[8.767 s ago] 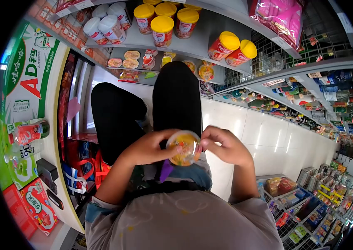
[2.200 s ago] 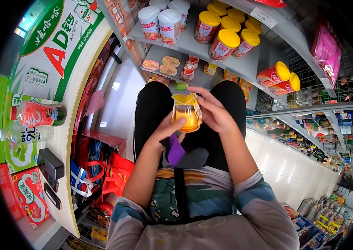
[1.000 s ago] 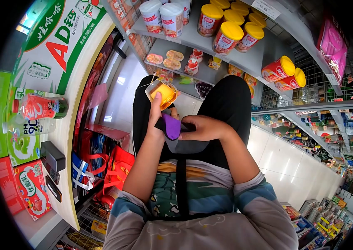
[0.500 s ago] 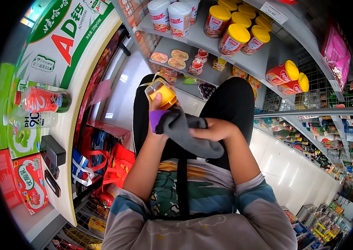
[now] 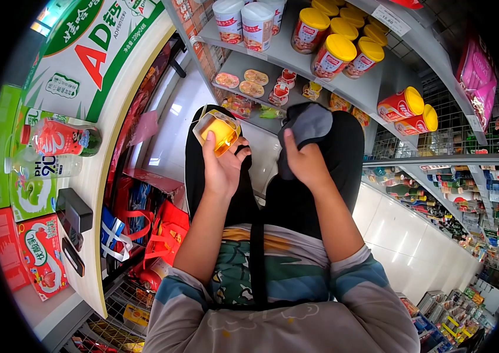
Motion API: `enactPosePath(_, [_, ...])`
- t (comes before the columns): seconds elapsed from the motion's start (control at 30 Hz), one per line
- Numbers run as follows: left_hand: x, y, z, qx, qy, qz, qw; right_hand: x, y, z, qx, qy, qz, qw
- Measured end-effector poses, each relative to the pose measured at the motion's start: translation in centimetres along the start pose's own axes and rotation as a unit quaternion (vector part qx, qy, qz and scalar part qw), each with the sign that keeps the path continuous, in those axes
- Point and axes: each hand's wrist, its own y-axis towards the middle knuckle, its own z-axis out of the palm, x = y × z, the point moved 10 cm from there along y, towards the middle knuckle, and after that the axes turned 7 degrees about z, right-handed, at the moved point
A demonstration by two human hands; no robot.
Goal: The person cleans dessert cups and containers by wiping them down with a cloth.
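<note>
My left hand (image 5: 224,164) is closed around a small clear plastic box (image 5: 210,119) with something yellow-orange inside, and holds it tilted above my left knee. In front of my right thigh, my right hand (image 5: 303,159) grips a grey cloth (image 5: 314,122) between thumb and fingers. Its upper part is bunched and a darker part hangs down below the hand. I cannot tell whether the cloth is a sock or a wiping cloth. The two hands are apart, and the cloth does not touch the box.
Ahead stands a shelf (image 5: 296,66) with yellow-lidded cans (image 5: 334,56) and white-lidded cans (image 5: 258,27). To the left is a counter (image 5: 97,194) with a drink bottle (image 5: 64,140), a black device (image 5: 75,210) and cartons. Red bags (image 5: 170,232) hang below its edge.
The cloth has come away from my left hand, and my right hand has carried it forward and to the right. My left hand keeps the box, now seen more fully.
</note>
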Motion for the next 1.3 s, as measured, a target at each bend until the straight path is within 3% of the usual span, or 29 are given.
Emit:
enactPosePath(0.1, [0.1,0.0,0.2,0.009,-0.001,-0.01,1.0,0.4,-0.2,2.1,0.088,-0.119,0.027,0.989])
enactPosePath(0.23, [0.5,-0.2,0.2,0.002,0.034,-0.021,0.999,-0.1,-0.1,2.7,0.053,-0.113,-0.021,0.992])
enactPosePath(0.33, [1.3,-0.1,0.1,0.009,0.034,-0.043,0.998,1.3,-0.4,1.8,-0.005,-0.045,-0.106,0.993])
enactPosePath(0.4, [1.8,0.0,0.0,0.007,0.04,-0.059,0.997,2.5,-1.0,1.1,-0.006,0.105,-0.165,0.981])
enactPosePath(0.6, [3.6,-0.2,0.0,0.036,0.1,-0.112,0.988,1.7,-1.4,0.8,0.042,0.25,-0.078,0.964])
enactPosePath(0.73, [4.6,-0.7,0.8,0.094,0.121,-0.143,0.978,0.8,-1.6,1.1,0.082,0.31,-0.111,0.941])
enactPosePath(0.8, [4.8,-0.9,1.0,0.101,0.153,-0.147,0.972,-1.9,-0.7,3.7,0.172,0.42,-0.063,0.889])
enactPosePath(0.9, [4.1,-1.1,1.9,0.103,0.122,-0.136,0.978,-1.2,-1.6,3.4,0.217,0.487,-0.045,0.844])
enactPosePath(0.93, [4.1,-1.1,1.9,0.104,0.122,-0.137,0.978,-0.2,-2.1,2.8,0.216,0.487,-0.044,0.845])
enactPosePath(1.0, [4.6,-1.4,2.2,0.118,0.074,-0.172,0.975,2.1,-3.1,1.9,0.208,0.336,-0.096,0.913])
enactPosePath(1.23, [5.0,-1.4,1.6,0.1,0.093,-0.186,0.973,6.2,-4.2,1.2,0.149,0.202,-0.281,0.926])
enactPosePath(1.3, [5.5,-1.8,1.8,0.108,0.094,-0.207,0.968,7.1,-4.7,1.2,0.111,0.098,-0.328,0.933])
